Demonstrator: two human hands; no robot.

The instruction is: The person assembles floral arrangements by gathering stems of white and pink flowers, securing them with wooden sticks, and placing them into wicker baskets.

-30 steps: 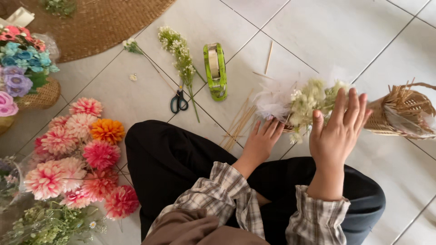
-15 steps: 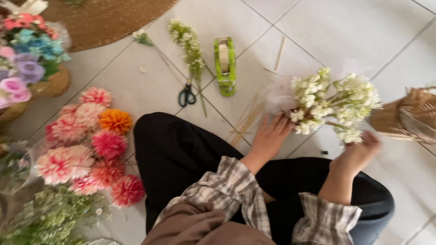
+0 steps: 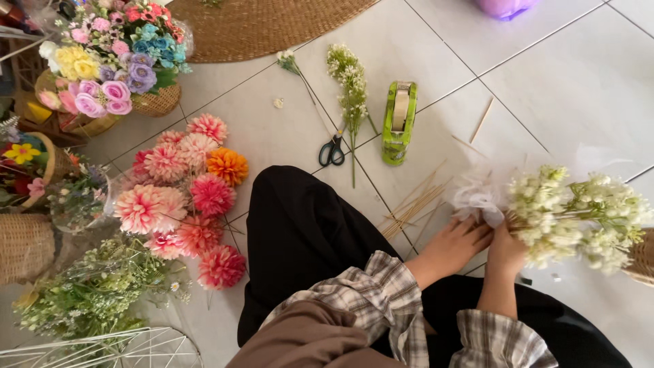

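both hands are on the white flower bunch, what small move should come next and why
Probably reach for the tape dispenser: the left hand and right hand pinch the white flower bunch and white wrap at the stems, nothing visibly binds them, and it lies just ahead.

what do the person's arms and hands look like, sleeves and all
Both hands, left hand and right hand, are bare, with no gloves, rings or watch visible. Each forearm emerges from a beige-and-grey plaid shirt sleeve with a buttoned-looking cuff, pushed back from the wrist.
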